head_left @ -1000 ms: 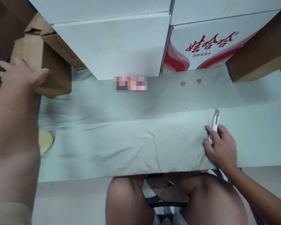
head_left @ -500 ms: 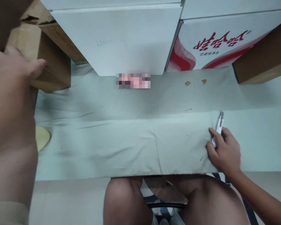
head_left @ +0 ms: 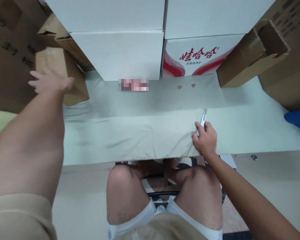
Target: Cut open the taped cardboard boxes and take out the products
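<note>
Head view: one white utility knife (head_left: 203, 120), at the cloth-covered counter (head_left: 250, 130), in the right hand (head_left: 205, 137), grey tip pointing away from the wearer; blade exposure cannot be told. Handling, as judged: light, stiff, smooth-bodied; best held by the handle, well behind the tip. One small brown carton (head_left: 76, 80), at the counter's left, left of a plain white box (head_left: 120, 55); judged light and firm, liable to dent if pressed hard, best taken across opposite sides. Right grip: closed about the knife handle, fingertips to either side, palm down, forearm slanting from lower right. Left hand (head_left: 49, 81): grip spread wide over the carton, arm outstretched forward; firm contact cannot be confirmed.
</note>
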Available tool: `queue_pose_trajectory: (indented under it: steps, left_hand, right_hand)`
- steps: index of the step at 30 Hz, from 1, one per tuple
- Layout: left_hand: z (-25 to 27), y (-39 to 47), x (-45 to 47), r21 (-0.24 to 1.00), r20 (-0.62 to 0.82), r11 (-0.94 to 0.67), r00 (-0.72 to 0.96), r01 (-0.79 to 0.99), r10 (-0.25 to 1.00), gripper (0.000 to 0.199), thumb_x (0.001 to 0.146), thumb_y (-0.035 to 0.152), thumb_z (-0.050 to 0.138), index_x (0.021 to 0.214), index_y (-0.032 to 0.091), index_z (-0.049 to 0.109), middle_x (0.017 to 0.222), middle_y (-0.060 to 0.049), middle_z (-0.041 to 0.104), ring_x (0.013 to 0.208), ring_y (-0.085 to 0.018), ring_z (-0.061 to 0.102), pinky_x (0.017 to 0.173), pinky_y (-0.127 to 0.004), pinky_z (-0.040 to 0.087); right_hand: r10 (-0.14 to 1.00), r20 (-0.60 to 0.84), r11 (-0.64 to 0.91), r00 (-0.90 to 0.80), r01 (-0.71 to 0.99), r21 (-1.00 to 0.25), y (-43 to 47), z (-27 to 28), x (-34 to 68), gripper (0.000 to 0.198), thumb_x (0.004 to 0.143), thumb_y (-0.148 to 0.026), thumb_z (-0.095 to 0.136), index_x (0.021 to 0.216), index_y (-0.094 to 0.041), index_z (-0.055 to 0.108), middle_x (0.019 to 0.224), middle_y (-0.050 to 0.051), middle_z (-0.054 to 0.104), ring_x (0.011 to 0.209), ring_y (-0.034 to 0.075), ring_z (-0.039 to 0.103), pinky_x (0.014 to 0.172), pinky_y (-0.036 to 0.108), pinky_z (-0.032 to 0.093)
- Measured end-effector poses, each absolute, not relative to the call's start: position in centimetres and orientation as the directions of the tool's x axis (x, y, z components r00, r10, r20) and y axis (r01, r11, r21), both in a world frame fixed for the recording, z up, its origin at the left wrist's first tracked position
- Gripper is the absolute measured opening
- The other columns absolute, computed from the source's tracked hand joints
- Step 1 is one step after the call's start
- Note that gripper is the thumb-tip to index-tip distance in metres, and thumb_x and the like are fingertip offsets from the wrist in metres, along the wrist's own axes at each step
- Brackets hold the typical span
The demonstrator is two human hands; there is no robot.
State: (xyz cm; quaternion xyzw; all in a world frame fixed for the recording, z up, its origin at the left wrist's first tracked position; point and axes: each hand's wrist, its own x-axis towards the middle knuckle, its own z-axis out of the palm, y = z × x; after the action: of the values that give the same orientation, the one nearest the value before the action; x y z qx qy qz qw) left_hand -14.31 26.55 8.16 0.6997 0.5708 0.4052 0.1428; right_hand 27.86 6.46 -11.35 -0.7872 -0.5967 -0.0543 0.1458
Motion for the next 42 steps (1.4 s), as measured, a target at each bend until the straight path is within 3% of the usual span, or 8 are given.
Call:
queue_pose_trajectory:
  steps: [5, 8, 11, 16, 20, 24, 28, 42]
  left_hand:
    - [5.4, 24.4, -14.5, 0.637, 0.471, -0.36, 0.025, 0.682, 0.882, 0.097, 0.079, 0.088, 0.057, 0.14, 0.012, 0.053, 0.169, -0.015, 0.031, 0.162, -0.046, 0.003, 0.129, -0.071, -0.003]
    - [3.6, 25.1, -15.7, 0.65, 0.316, -0.042, -0.22, 0.759, 0.923, 0.106, 0.059, 0.073, 0.085, 0.137, 0.008, 0.056, 0.166, -0.023, 0.031, 0.155, -0.057, 0.008, 0.121, -0.081, -0.006]
    - [2.4, 21.9, -16.1, 0.497, 0.161, 0.182, -0.296, 0.848, 0.942, 0.106, 0.058, 0.06, 0.089, 0.144, 0.011, 0.053, 0.162, -0.027, 0.032, 0.147, -0.063, 0.022, 0.114, -0.087, 0.013]
    - [1.6, 11.7, -15.8, 0.276, 0.171, -0.256, 0.215, 0.926, 0.962, 0.098, 0.069, 0.059, 0.079, 0.155, 0.026, 0.046, 0.159, -0.021, 0.038, 0.142, -0.053, 0.04, 0.115, -0.074, 0.037]
    - [1.4, 9.2, -15.6, 0.379, 0.133, -0.561, 0.557, 0.736, 0.82, 0.096, 0.065, 0.063, 0.084, 0.15, 0.031, 0.052, 0.164, -0.016, 0.035, 0.152, -0.047, 0.032, 0.124, -0.07, 0.029]
    - [-1.1, 10.7, -14.0, 0.694, 0.294, -0.448, 0.346, 0.564, 0.891, 0.103, 0.066, 0.076, 0.081, 0.152, 0.031, 0.047, 0.166, -0.015, 0.031, 0.157, -0.042, 0.027, 0.125, -0.062, 0.033]
    - [-4.8, 12.5, -11.3, 0.931, 0.295, -0.296, 0.041, 0.212, 0.955, 0.08, 0.08, 0.085, 0.06, 0.139, 0.032, 0.057, 0.166, -0.011, 0.038, 0.159, -0.034, 0.031, 0.13, -0.051, 0.028]
    - [-7.9, 12.7, -6.9, 0.928, 0.366, -0.367, 0.032, 0.062, 0.93, 0.079, 0.073, 0.076, 0.075, 0.141, 0.041, 0.055, 0.17, -0.001, 0.036, 0.162, -0.035, 0.026, 0.131, -0.051, 0.028]
  right_hand:
    - [0.929, 0.194, -0.269, 0.316, 0.934, -0.234, 6.4, -10.9, 27.9, 0.053, 0.092, -0.031, 0.049, 0.138, -0.015, 0.068, 0.147, 0.023, 0.054, 0.141, 0.039, 0.047, 0.116, 0.058, 0.04]
    - [0.934, 0.165, -0.272, 0.317, 0.93, -0.246, 6.4, -10.5, 27.9, 0.054, 0.092, -0.032, 0.049, 0.14, -0.014, 0.066, 0.148, 0.023, 0.052, 0.139, 0.038, 0.048, 0.117, 0.056, 0.039]
    - [0.932, 0.153, -0.286, 0.33, 0.925, -0.249, 6.4, -10.3, 27.8, 0.054, 0.093, -0.032, 0.048, 0.14, -0.015, 0.066, 0.148, 0.022, 0.052, 0.138, 0.037, 0.047, 0.117, 0.054, 0.038]
    - [0.928, 0.15, -0.297, 0.342, 0.919, -0.259, 6.3, -10.1, 27.6, 0.053, 0.093, -0.031, 0.047, 0.14, -0.015, 0.066, 0.147, 0.022, 0.054, 0.135, 0.035, 0.048, 0.115, 0.053, 0.038]
    - [0.922, 0.18, -0.285, 0.343, 0.916, -0.283, 6.2, -10.2, 27.6, 0.052, 0.092, -0.03, 0.047, 0.138, -0.015, 0.067, 0.146, 0.022, 0.054, 0.133, 0.036, 0.049, 0.115, 0.054, 0.038]
    - [0.922, 0.179, -0.281, 0.343, 0.912, -0.298, 6.3, -10.5, 27.8, 0.054, 0.091, -0.031, 0.047, 0.138, -0.013, 0.067, 0.144, 0.023, 0.055, 0.132, 0.037, 0.049, 0.114, 0.054, 0.038]
    - [0.914, 0.235, -0.251, 0.33, 0.917, -0.31, 6.4, -10.9, 28.0, 0.051, 0.089, -0.03, 0.049, 0.133, -0.015, 0.069, 0.138, 0.022, 0.057, 0.128, 0.037, 0.051, 0.111, 0.055, 0.041]
    - [0.924, 0.241, -0.239, 0.297, 0.94, -0.242, 6.5, -11.2, 28.5, 0.053, 0.09, -0.031, 0.048, 0.135, -0.013, 0.067, 0.137, 0.021, 0.059, 0.124, 0.035, 0.056, 0.111, 0.052, 0.044]
